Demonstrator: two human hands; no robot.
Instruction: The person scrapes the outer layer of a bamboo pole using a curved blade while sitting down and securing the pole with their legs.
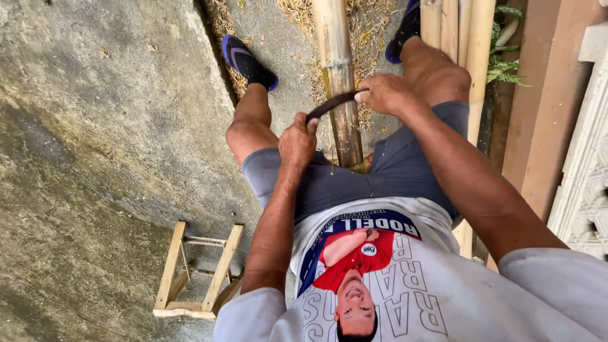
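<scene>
Centre of the frame: left hand (297,140) fisted around one end of a dark curved blade (330,104); right hand (387,94) fisted around the other end. Blade laid across a thick bamboo pole (339,82), touching it, pole running from top centre down between the knees. Upper right: more bamboo poles (465,31) side by side, green leaves (503,66) just beside them. Lower left: small wooden stool (196,272) on concrete floor (95,126). Dry shavings (370,25) scattered on the ground around the pole. Dark shoes (247,63) at top. No containers in view.
</scene>
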